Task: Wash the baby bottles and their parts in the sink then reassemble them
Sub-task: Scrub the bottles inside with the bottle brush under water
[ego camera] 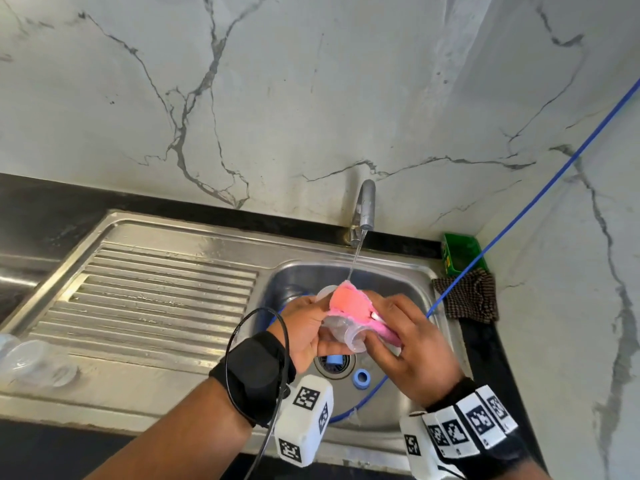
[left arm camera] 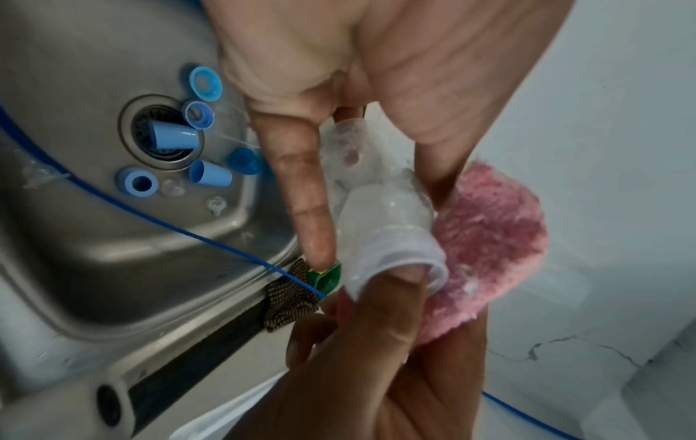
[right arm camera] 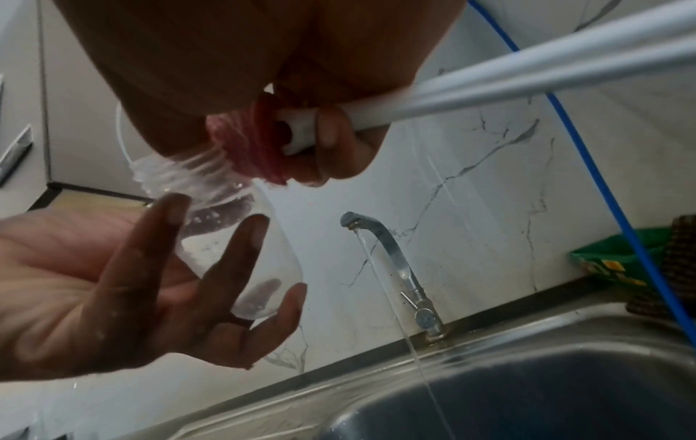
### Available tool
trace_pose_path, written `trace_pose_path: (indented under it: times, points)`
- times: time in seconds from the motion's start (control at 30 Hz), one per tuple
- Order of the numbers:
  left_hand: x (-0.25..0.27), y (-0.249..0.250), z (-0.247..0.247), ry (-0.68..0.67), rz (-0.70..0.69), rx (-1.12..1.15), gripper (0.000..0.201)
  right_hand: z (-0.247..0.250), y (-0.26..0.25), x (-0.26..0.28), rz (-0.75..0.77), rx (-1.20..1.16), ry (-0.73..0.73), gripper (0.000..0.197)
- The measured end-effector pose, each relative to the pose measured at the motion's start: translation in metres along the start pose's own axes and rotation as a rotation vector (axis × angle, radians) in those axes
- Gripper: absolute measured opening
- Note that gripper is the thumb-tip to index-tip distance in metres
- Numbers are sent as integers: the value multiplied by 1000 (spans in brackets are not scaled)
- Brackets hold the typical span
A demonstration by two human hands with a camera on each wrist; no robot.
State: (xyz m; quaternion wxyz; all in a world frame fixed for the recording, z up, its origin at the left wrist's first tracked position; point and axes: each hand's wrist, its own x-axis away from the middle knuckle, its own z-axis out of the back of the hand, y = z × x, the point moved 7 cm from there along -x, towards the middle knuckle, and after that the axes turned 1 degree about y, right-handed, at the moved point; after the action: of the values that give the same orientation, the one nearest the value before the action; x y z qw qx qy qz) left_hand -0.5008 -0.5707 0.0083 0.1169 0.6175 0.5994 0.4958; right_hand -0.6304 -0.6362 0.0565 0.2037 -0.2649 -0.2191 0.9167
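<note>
While water runs in a thin stream from the tap (ego camera: 366,206) at centre frame of the head view, a clear baby bottle (ego camera: 341,332) is held over the sink basin (ego camera: 398,282), lying roughly on its side with its threaded neck toward the lower right. The bottle is cradled by the left hand (ego camera: 304,332), its fingers curled loosely around the body. A pink sponge (ego camera: 349,303) on a white handle (right arm camera: 527,77) is gripped by the right hand (ego camera: 415,355), fingers closed around the handle's base, and is pressed against the bottle beside its neck. In the left wrist view, at upper left, blue caps (left arm camera: 175,138) and blue rings (left arm camera: 205,82) are seen scattered around the drain (left arm camera: 160,131) at the basin's bottom. At the right edge of the head view, a checked cloth (ego camera: 469,299) and a green tub (ego camera: 462,252) are set on the dark counter, crossed by a blue cord (ego camera: 540,188).
</note>
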Motion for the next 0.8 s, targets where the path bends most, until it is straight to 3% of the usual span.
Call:
trace_pose_path:
  times: [0.13, 0.23, 0.3, 0.4, 0.47, 0.57, 0.7, 0.8]
  points:
    - [0, -1, -4, 19, -4, -35, 36, 7, 8, 2, -67, -32, 206, 30]
    - [-1, 13, -2, -24, -149, -47, 64, 0, 42, 6, -379, -353, 185, 32]
    - [1, 21, -2, -62, -252, -88, 64, -9, 48, 7, -493, -628, 108, 33]
    - [5, 24, -6, -72, -306, -189, 43, -13, 41, 1, -437, -766, -35, 34]
    - [6, 24, -5, -14, -301, -214, 42, -15, 43, -1, -371, -753, -87, 38]
    - [2, 22, -3, 13, -256, -224, 48, -7, 41, -2, -258, -652, -44, 35]
    - [-2, 11, -7, 6, -89, -162, 57, 18, 22, -13, -33, -210, 28, 30]
    - [-1, 11, -4, 10, -106, -218, 75, 14, 30, -20, -88, -208, 23, 26]
